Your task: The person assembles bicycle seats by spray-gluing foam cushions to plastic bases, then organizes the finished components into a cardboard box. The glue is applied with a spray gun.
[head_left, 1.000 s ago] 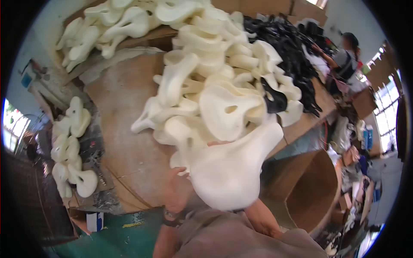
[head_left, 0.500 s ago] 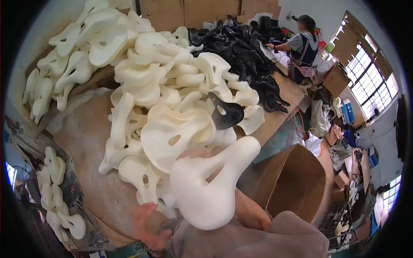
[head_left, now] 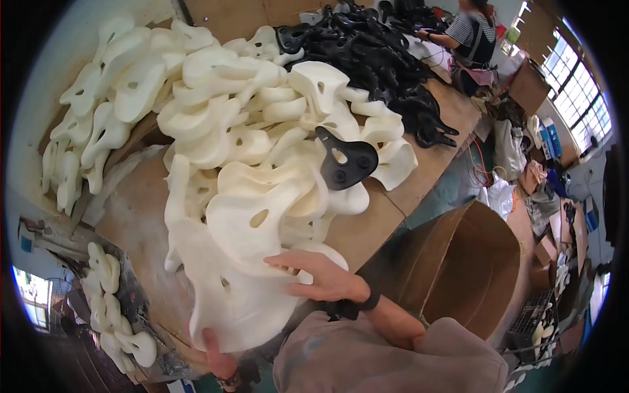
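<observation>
A large white saddle-shaped foam pad with a small slot (head_left: 244,308), like a bicycle seat, lies at the near end of the pile. My left hand (head_left: 217,354) grips its near left edge, the thumb showing on top and the other fingers partly hidden. Over its right edge is my right hand (head_left: 321,275), fingers stretched out to the left and thumb apart. Just beyond lies another white saddle pad (head_left: 246,203) with an oval slot. A single black saddle pad (head_left: 348,161) rests on the white ones, past my right hand.
White pads (head_left: 216,118) are heaped across the cardboard-covered table (head_left: 128,226), with black pads (head_left: 367,59) behind. An open cardboard box (head_left: 452,268) stands to the right. More white pads (head_left: 108,308) lie at lower left. A person (head_left: 468,49) works at the far right.
The white pad held up before me is no longer raised there. My right hand has come into view above the near pad, and my left hand has moved onto its edge. The view has shifted.
</observation>
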`<action>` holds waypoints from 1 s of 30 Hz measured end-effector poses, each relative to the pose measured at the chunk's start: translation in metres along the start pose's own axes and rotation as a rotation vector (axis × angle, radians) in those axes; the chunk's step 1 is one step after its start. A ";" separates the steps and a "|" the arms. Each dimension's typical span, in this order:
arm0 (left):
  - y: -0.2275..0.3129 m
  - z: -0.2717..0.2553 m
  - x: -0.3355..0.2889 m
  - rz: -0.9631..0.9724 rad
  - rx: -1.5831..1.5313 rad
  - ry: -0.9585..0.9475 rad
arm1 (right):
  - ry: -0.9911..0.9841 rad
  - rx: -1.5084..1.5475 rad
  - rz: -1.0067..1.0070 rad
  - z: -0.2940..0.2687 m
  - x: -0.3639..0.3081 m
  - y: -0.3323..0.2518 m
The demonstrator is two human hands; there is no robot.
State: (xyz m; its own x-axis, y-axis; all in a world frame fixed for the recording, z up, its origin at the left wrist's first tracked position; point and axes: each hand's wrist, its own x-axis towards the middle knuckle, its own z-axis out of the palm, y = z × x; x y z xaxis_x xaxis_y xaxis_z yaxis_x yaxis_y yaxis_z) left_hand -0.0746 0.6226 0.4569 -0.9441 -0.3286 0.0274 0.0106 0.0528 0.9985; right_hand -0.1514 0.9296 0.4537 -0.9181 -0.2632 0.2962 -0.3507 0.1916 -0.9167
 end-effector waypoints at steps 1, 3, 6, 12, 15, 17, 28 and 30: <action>-0.004 -0.002 0.001 -0.170 -0.192 0.103 | 0.003 0.098 0.004 -0.009 -0.001 0.016; -0.012 -0.006 -0.002 -0.152 -0.267 0.130 | 0.208 0.218 0.190 -0.029 0.005 0.045; -0.021 -0.018 -0.012 -0.173 -0.347 0.150 | 0.903 -0.165 0.292 -0.096 0.028 0.150; -0.036 -0.014 -0.004 -0.393 -0.636 0.236 | 0.922 -0.691 0.515 -0.229 0.041 0.294; -0.051 -0.024 -0.010 -0.188 -0.658 0.125 | 0.815 -0.856 0.566 -0.227 0.068 0.278; -0.050 -0.019 -0.006 -0.195 -0.551 0.090 | 0.773 -0.916 0.558 -0.230 0.068 0.263; -0.077 -0.025 0.002 -0.087 0.114 0.080 | 0.973 -0.767 0.279 -0.212 0.032 0.070; -0.081 -0.012 0.015 0.015 0.189 0.002 | 1.003 -0.457 -0.004 -0.204 0.014 0.054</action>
State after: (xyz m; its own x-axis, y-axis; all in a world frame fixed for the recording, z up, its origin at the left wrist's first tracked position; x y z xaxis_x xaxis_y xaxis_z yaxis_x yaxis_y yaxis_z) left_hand -0.0860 0.6022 0.3766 -0.9437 -0.3282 0.0427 -0.0373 0.2337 0.9716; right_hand -0.2205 1.1287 0.4632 -0.5771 0.5830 0.5718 -0.1995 0.5783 -0.7910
